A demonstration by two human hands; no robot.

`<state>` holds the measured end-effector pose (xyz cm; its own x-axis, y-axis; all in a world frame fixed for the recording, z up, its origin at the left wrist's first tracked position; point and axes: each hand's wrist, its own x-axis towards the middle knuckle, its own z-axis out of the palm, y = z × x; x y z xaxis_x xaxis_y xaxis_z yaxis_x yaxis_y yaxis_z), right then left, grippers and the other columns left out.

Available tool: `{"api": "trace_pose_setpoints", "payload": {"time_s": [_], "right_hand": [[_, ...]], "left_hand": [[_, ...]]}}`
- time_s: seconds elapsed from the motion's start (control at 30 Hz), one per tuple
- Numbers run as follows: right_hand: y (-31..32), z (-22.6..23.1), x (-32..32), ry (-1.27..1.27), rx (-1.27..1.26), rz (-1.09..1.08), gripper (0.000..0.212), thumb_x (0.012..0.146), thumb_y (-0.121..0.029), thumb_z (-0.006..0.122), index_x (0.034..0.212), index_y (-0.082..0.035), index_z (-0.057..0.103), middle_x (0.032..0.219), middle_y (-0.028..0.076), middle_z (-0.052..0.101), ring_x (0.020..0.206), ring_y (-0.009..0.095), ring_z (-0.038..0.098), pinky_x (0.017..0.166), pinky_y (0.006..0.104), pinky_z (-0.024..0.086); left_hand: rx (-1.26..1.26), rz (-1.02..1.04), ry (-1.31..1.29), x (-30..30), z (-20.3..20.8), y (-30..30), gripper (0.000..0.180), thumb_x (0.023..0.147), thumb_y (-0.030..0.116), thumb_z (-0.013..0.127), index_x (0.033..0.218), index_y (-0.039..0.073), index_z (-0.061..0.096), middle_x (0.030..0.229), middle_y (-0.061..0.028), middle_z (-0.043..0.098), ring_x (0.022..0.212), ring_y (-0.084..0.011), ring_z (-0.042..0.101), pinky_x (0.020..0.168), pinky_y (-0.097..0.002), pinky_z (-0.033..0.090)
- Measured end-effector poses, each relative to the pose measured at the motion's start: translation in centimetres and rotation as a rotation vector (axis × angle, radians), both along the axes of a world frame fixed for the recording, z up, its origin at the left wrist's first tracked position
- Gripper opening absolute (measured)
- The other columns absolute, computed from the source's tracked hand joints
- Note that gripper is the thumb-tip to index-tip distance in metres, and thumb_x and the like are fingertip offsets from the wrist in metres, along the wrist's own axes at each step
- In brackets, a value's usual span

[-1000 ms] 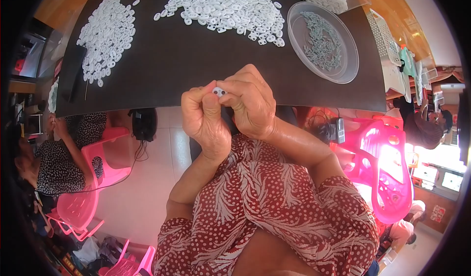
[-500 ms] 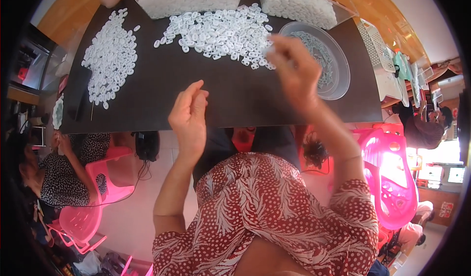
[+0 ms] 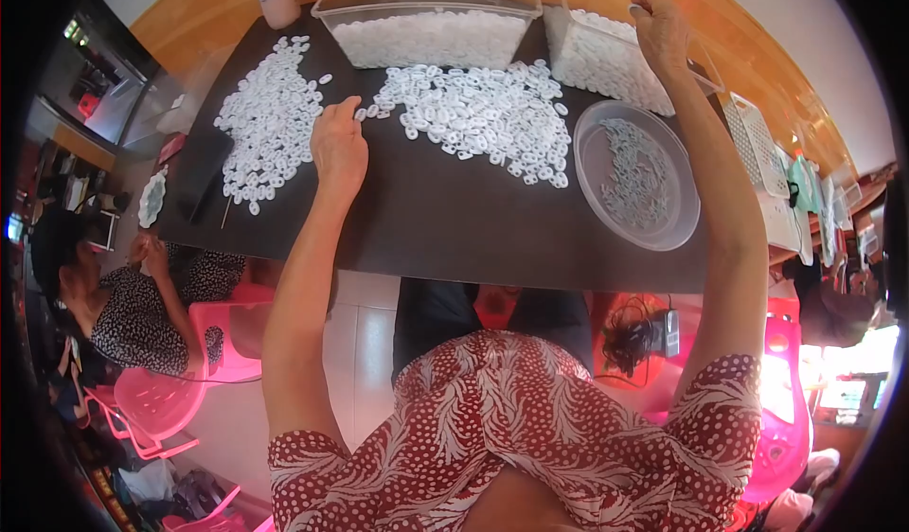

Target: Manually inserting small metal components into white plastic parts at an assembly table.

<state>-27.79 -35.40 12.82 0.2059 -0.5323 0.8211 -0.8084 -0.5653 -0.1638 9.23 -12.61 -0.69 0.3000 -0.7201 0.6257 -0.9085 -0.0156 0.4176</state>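
Note:
My left hand (image 3: 339,150) rests at the right edge of a pile of small white oval plastic pieces (image 3: 268,120), its fingers bent and pressed together. A few loose white pieces lie just beside its fingertips; whatever it grips is hidden. Raised high, my right hand (image 3: 661,35) is over the back right clear bin (image 3: 606,63) of white pieces, its fingers curled in a pinch; what they hold is too small to name. Between the hands spreads a second pile of white oval pieces (image 3: 483,120). A round clear tray (image 3: 684,196) holds many small grey-green parts (image 3: 636,172).
Another clear bin (image 3: 426,11) of white pieces stands at the back. A pink bottle (image 3: 277,2) is at the back left, and a dark tool (image 3: 201,177) lies near the left pile. A seated person (image 3: 133,319) is on the left, by pink chairs (image 3: 156,404).
My left hand has reached forward and left to the left pile's edge. My right hand has risen from beside the round tray to the back right bin. The whole view has shifted.

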Motion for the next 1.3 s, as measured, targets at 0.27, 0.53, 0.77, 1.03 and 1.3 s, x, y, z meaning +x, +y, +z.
{"api": "trace_pose_setpoints", "payload": {"time_s": [0.27,0.53,0.77,1.03,1.3], "right_hand": [[-2.3,-1.6,2.6,0.086,0.121,-0.035,0.010,0.071,-0.008,0.060,0.077,-0.005,0.066,0.078,0.019,0.064,0.076,0.035,0.062,0.067,0.0431,0.048],[-3.8,-1.8,2.5,0.289,0.119,0.046,0.013,0.067,-0.007,0.054,0.072,-0.004,0.065,0.072,0.021,0.062,0.070,0.037,0.061,0.062,0.0454,0.047],[-3.3,-2.1,2.2,0.281,0.053,0.014,0.017,0.071,-0.008,0.056,0.083,-0.005,0.068,0.076,0.020,0.063,0.072,0.036,0.062,0.064,0.0439,0.048],[5.9,-0.1,2.5,0.109,0.066,0.219,0.015,0.077,-0.009,0.057,0.086,0.001,0.064,0.075,0.020,0.063,0.072,0.032,0.062,0.064,0.0401,0.046],[17.3,-1.7,1.6,0.058,0.108,0.383,0.011,0.076,-0.006,0.065,0.087,-0.005,0.066,0.080,0.012,0.063,0.077,0.031,0.059,0.067,0.0377,0.047]], "left_hand": [[0.267,0.124,-0.188,-1.6,0.7,-2.7,0.025,0.086,0.020,0.058,0.107,0.008,0.059,0.092,-0.0195,0.055,0.088,-0.0364,0.054,0.073,-0.0451,0.047],[0.336,-0.067,-0.109,-3.5,0.2,-3.2,0.023,0.078,0.006,0.053,0.097,0.008,0.065,0.094,-0.0186,0.055,0.092,-0.0361,0.054,0.076,-0.0446,0.046],[0.297,-0.427,0.181,-3.4,0.2,-1.3,0.032,0.081,0.000,0.047,0.105,0.010,0.067,0.083,-0.0067,0.058,0.076,-0.0184,0.057,0.067,-0.0306,0.045],[0.223,-0.423,0.496,-5.1,-0.4,1.5,0.031,0.080,-0.001,0.053,0.109,0.005,0.064,0.086,-0.0035,0.061,0.072,-0.0103,0.056,0.063,-0.0234,0.045],[0.214,-0.230,0.014,-6.1,0.3,1.1,0.012,0.078,0.013,0.064,0.088,0.007,0.064,0.082,-0.0122,0.059,0.079,-0.0311,0.059,0.068,-0.0400,0.046]]}}
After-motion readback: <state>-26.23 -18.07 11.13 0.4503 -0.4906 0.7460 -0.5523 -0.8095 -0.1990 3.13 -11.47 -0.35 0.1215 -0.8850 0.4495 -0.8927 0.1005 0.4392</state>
